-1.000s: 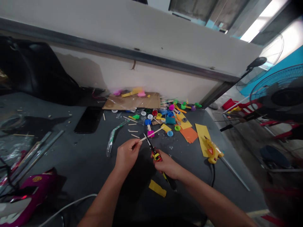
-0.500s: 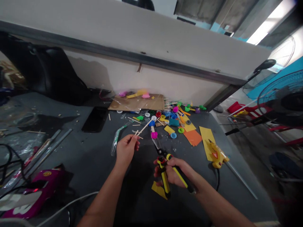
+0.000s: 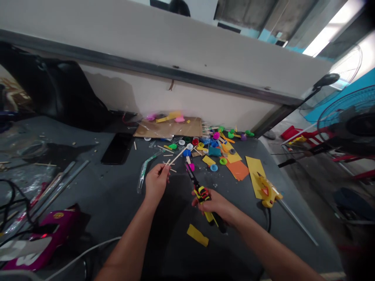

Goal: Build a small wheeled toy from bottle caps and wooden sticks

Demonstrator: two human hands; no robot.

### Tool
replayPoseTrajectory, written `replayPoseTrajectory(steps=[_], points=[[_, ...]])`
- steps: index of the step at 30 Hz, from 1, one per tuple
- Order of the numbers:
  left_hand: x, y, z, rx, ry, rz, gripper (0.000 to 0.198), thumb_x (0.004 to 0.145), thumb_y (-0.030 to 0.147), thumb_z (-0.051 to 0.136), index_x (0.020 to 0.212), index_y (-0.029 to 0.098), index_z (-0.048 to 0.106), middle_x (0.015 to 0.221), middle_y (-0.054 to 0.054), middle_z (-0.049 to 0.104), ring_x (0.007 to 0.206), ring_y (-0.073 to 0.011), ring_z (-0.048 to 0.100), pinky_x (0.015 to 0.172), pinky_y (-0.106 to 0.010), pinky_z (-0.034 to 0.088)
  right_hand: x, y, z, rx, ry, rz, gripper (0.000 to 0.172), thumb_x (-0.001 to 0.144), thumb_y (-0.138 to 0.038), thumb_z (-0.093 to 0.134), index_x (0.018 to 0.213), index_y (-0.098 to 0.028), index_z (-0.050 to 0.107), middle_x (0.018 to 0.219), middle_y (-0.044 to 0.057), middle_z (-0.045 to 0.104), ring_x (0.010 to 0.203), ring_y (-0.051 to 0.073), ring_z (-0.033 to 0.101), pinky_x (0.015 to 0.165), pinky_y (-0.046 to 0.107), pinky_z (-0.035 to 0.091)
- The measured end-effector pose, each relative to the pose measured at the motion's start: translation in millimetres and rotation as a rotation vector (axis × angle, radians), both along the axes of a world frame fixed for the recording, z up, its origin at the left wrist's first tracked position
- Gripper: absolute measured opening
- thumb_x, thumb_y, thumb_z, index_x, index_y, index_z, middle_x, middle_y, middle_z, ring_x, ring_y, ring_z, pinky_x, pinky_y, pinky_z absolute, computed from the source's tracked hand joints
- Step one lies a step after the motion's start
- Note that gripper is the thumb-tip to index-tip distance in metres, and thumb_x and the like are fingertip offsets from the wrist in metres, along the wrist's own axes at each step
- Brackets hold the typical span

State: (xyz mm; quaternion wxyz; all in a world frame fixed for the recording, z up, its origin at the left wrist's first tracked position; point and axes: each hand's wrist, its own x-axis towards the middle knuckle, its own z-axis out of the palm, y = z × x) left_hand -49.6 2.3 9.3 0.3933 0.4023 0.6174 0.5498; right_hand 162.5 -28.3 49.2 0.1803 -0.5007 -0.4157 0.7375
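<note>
My left hand is closed in a pinch on thin wooden sticks, which point up and to the right. My right hand wraps around pliers with black-and-yellow handles squeezed together. Their narrow dark jaws point up-left, their tip by a bright pink cap; whether they touch it I cannot tell. Short pieces of stick lie just beyond my left fingers. A strip of yellow paper rests below my right hand.
Coloured caps, papers and sticks crowd the back of the table, near cardboard. A black phone lies left. At right are a yellow glue gun, a clear rod and a fan. A purple device sits front left.
My right hand has squeezed the spread plier handles together, and the jaws have turned and come closed. The yellow paper strip shows more fully. My left hand has barely moved.
</note>
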Motion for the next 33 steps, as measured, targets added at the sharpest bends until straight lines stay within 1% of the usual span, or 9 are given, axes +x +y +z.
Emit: replayPoseTrajectory(steps=[3,6,8,9,12,14,16,24,33], points=[[-0.1,-2.1,5.0,0.024,0.084,0.037,0.025,0.082,0.040,0.055,0.078,0.016,0.062,0.057,0.004,0.051,0.045,-0.0090,0.049,0.044,-0.020,0.040,-12.1,4.6,3.9,0.044,0.001,0.008,0.047,0.050,-0.020,0.064,0.097,-0.018,0.058,0.081,0.000,0.062,0.069,0.013,0.053,0.065,0.026,0.041],[-0.3,-5.9,12.0,0.053,0.177,0.086,0.024,0.083,0.039,0.054,0.080,0.017,0.064,0.058,0.004,0.052,0.045,-0.0091,0.049,0.044,-0.020,0.038,-20.2,5.7,11.0,-0.035,0.033,0.049,0.058,0.054,-0.022,0.062,0.111,-0.022,0.054,0.085,0.000,0.061,0.079,0.016,0.058,0.066,0.027,0.041],[-1.0,-8.2,15.4,0.075,0.222,0.116,0.025,0.084,0.039,0.053,0.083,0.017,0.065,0.059,0.004,0.054,0.046,-0.0095,0.050,0.046,-0.020,0.039,-23.6,6.9,12.1,-0.078,0.037,0.069,0.063,0.056,-0.025,0.060,0.118,-0.024,0.048,0.083,-0.001,0.061,0.074,0.016,0.060,0.062,0.027,0.041],[-1.4,-9.1,16.4,0.082,0.243,0.126,0.025,0.085,0.040,0.053,0.084,0.018,0.065,0.059,0.004,0.054,0.046,-0.0096,0.051,0.047,-0.020,0.039,-24.8,8.1,10.5,-0.072,0.025,0.065,0.062,0.057,-0.026,0.059,0.118,-0.023,0.047,0.079,-0.002,0.060,0.069,0.016,0.060,0.060,0.026,0.041],[-2.6,-10.0,17.1,0.095,0.321,0.140,0.024,0.085,0.039,0.053,0.085,0.018,0.066,0.059,0.003,0.056,0.048,-0.0101,0.052,0.049,-0.021,0.040,-27.4,14.2,-1.4,0.038,-0.080,0.044,0.048,0.054,-0.023,0.053,0.102,-0.018,0.052,0.064,-0.005,0.055,0.054,0.011,0.050,0.054,0.025,0.039],[-3.1,-9.3,16.1,0.093,0.376,0.139,0.024,0.085,0.038,0.054,0.084,0.018,0.067,0.060,0.003,0.058,0.051,-0.0109,0.053,0.052,-0.021,0.040,-28.7,19.0,-10.5,0.117,-0.148,0.064,0.041,0.051,-0.021,0.050,0.091,-0.017,0.054,0.058,-0.005,0.051,0.051,0.010,0.045,0.051,0.024,0.036],[-3.4,-8.1,14.8,0.086,0.406,0.141,0.023,0.085,0.037,0.054,0.083,0.018,0.067,0.062,0.002,0.060,0.055,-0.0122,0.055,0.054,-0.022,0.041,-30.4,22.5,-16.1,0.158,-0.176,0.095,0.038,0.050,-0.020,0.048,0.087,-0.016,0.054,0.055,-0.006,0.048,0.049,0.010,0.043,0.049,0.023,0.033],[-2.7,-5.0,9.0,0.072,0.426,0.085,0.023,0.085,0.036,0.053,0.083,0.019,0.067,0.073,-0.001,0.067,0.066,-0.0152,0.060,0.060,-0.024,0.043,-38.2,25.9,-13.4,0.126,-0.144,0.162,0.041,0.049,-0.023,0.048,0.089,-0.017,0.051,0.053,-0.008,0.046,0.047,0.009,0.041,0.048,0.024,0.035],[-2.1,-4.2,6.7,0.111,0.448,0.021,0.019,0.085,0.032,0.054,0.085,0.018,0.067,0.078,-0.002,0.068,0.070,-0.0152,0.061,0.065,-0.025,0.045,-39.2,30.4,-12.1,0.087,-0.135,0.160,0.038,0.049,-0.021,0.048,0.088,-0.017,0.051,0.049,-0.008,0.045,0.046,0.009,0.039,0.046,0.023,0.033]])
